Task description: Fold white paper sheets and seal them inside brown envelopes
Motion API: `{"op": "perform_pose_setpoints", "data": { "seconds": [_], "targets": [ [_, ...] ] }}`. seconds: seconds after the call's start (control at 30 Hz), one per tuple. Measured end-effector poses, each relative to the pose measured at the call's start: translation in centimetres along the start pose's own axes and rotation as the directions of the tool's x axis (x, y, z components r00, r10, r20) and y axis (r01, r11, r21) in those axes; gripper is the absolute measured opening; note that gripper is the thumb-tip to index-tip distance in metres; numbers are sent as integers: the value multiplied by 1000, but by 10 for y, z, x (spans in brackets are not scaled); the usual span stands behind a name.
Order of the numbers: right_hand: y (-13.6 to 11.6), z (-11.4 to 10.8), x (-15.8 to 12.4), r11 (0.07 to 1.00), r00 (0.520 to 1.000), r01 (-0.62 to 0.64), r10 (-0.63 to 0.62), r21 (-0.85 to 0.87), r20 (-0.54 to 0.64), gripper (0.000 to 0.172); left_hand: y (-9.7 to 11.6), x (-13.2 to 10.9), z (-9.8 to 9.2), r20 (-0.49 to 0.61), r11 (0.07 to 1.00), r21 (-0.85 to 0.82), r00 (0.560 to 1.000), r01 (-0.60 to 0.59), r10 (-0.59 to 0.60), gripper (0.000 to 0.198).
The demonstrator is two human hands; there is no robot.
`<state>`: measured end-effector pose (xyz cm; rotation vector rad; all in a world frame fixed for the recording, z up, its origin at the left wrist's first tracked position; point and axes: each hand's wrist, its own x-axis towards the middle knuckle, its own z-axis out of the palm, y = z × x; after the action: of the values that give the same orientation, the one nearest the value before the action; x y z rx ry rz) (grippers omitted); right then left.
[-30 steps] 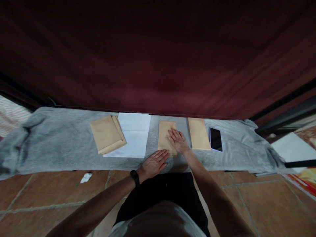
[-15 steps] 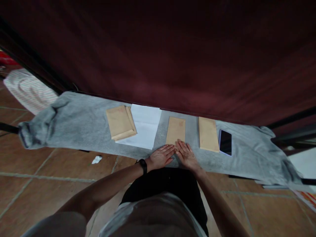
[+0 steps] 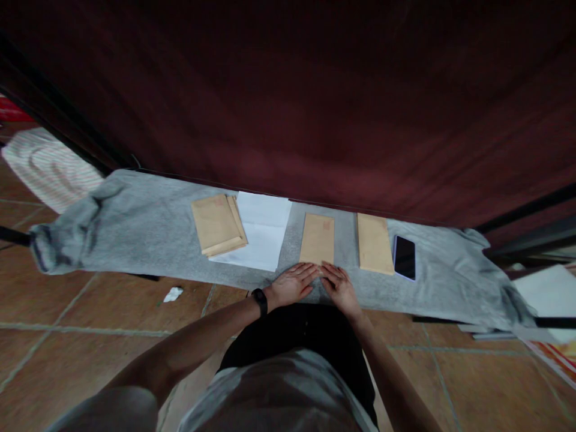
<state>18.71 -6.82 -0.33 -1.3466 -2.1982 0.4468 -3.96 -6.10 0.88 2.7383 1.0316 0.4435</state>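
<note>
A brown envelope (image 3: 317, 238) lies flat on the grey cloth (image 3: 144, 228) in front of me. My left hand (image 3: 291, 283), with a black wristband, rests flat with fingers stretched out, its fingertips at the envelope's near edge. My right hand (image 3: 339, 287) lies flat beside it, fingers spread, also touching that near edge. Neither hand holds anything.
A second brown envelope (image 3: 374, 243) and a dark phone (image 3: 404, 257) lie to the right. A stack of brown envelopes (image 3: 218, 224) overlaps white sheets (image 3: 263, 231) on the left. A dark red curtain (image 3: 288, 102) hangs behind. A white paper scrap (image 3: 173, 294) lies on the tiled floor.
My right hand has slid back off the middle envelope to its near edge, beside my left hand. The view has shifted to the left and tilted.
</note>
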Motion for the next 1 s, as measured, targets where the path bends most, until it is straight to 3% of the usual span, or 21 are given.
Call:
{"op": "perform_pose_setpoints", "data": {
  "seconds": [0.2, 0.6, 0.8, 1.0],
  "targets": [
    [3, 6, 4, 998, 994, -6, 12, 56, -106, 31, -3, 5, 1, -59, 999, -29, 997, 43, -45, 37],
    [1, 12, 10, 991, 970, -57, 83, 119, -230, 23, -4, 15, -10, -47, 979, -71, 980, 191, -195, 26],
    [-4, 13, 12, 990, 965, -120, 135, 78, -226, 24, -4, 18, -9, -64, 970, -64, 969, 235, -239, 26],
    [-8, 12, 13, 987, 963, -156, 163, 49, -215, 26, 0, 15, -9, -63, 979, 40, 978, 201, -198, 40]
  ]
}}
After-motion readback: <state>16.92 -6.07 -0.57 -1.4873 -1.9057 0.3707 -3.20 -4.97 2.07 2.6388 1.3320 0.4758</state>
